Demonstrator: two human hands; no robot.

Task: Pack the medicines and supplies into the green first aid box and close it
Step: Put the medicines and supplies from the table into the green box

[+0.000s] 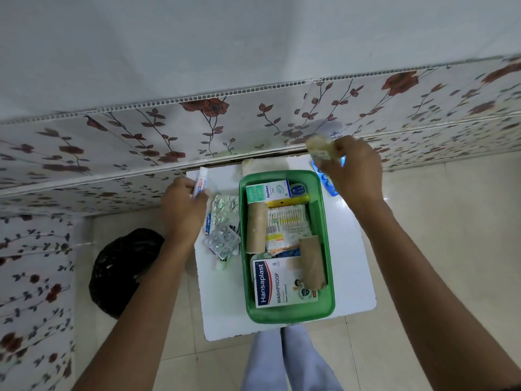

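The green first aid box sits open, with no lid on it, in the middle of the frame on a small white counter set against a flower-patterned wall panel. Inside the box, a Hansaplast plaster pack lies at the lower end, an Optibex carton at the upper end, and a packet of cotton buds in between. Two tan bandage rolls are packed in as well, one along the left wall and one towards the lower right. Just left of the box, foil blister strips of tablets lie in a loose pile on the counter, touching the box's outer wall. The left hand hovers over the counter's upper left part, fingers closed around a small white tube that points up towards the wall. The right hand is raised above the box's upper right corner and grips a pale, blurred bundle; what it is cannot be told. A blue item peeks out beneath that hand at the counter's edge. A black plastic bag rests on the tiled floor at the lower left.
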